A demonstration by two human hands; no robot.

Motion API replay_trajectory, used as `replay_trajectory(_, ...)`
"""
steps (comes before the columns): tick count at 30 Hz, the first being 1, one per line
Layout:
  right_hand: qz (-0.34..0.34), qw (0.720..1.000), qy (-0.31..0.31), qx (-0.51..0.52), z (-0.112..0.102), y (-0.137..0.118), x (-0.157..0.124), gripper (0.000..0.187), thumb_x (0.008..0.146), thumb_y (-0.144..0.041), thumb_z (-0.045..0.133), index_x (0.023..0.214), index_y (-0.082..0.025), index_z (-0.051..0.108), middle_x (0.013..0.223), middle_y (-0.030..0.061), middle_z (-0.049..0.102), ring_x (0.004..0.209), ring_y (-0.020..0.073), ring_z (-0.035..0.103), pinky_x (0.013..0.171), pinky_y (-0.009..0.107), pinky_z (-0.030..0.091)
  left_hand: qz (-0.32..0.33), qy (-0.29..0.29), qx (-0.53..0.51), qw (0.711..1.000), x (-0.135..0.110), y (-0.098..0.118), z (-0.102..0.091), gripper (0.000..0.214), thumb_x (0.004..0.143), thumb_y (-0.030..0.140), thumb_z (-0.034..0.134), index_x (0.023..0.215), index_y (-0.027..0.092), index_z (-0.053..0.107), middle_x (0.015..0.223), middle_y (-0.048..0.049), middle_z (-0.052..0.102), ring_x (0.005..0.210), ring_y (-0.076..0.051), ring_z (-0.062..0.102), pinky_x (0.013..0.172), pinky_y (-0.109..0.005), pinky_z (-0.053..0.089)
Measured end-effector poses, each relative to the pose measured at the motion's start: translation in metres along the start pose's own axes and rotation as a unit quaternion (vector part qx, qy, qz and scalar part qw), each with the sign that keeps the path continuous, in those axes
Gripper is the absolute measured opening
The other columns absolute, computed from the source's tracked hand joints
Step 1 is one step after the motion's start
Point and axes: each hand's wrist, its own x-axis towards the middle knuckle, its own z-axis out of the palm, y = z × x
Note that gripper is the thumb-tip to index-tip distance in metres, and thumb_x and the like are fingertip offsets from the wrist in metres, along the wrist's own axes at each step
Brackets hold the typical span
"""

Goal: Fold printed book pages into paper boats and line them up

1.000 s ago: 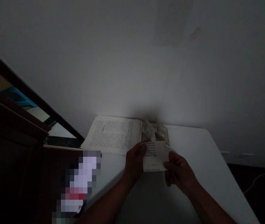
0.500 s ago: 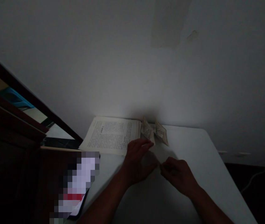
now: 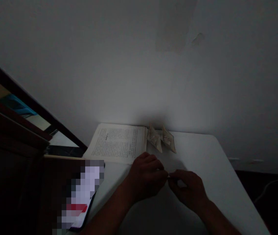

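We pinch a thin edge of paper (image 3: 168, 176) between both hands, left hand (image 3: 146, 174) and right hand (image 3: 187, 186) with fingers closed on it, so we should crease slowly, pressing flat against the table (image 3: 209, 169).

Two bare forearms in view, no sleeves as far as the pic's near edge. Left hand (image 3: 146, 174) and right hand (image 3: 187, 187): no gloves, no rings, no watch or band seen at either wrist. Light's very dim, so nails and fine detail can't be made out. Rest of the body is out of frame; no clothing visible.
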Motion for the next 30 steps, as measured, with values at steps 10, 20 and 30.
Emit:
replay_trajectory(10,0.175,0.974,-0.059,0.129,-0.007,-0.010,0.003,0.015,0.075,-0.023,0.058,0.061,-0.020,0.059,0.051,-0.0023,0.062,0.044,0.0107,0.058,0.044,0.019,0.043,0.029,0.131,-0.052,0.990,-0.004,-0.006,0.012,0.005,0.076,0.016,0.062,0.080,0.020,0.063,0.071,0.0010,0.066,0.066,-0.012,0.053,0.063,-0.028,0.040)
replay_trajectory(20,0.291,0.917,-0.087,0.259,0.000,-0.010,-0.001,0.017,0.075,-0.028,0.061,0.062,-0.020,0.055,0.049,-0.0017,0.061,0.040,0.0108,0.054,0.040,0.020,0.042,0.018,0.177,-0.067,0.982,-0.006,-0.008,0.016,0.017,0.080,0.012,0.055,0.095,0.016,0.061,0.078,-0.0034,0.069,0.066,-0.014,0.058,0.062,-0.028,0.044)
replay_trajectory(30,0.385,0.833,-0.108,0.383,0.002,-0.009,-0.006,0.024,0.075,-0.032,0.065,0.063,-0.020,0.048,0.046,-0.0016,0.061,0.038,0.0108,0.055,0.037,0.019,0.041,-0.090,0.171,-0.085,0.977,-0.010,-0.018,0.004,0.022,0.087,0.011,0.046,0.105,0.018,0.057,0.080,-0.0030,0.069,0.072,-0.013,0.062,0.066,-0.027,0.047)
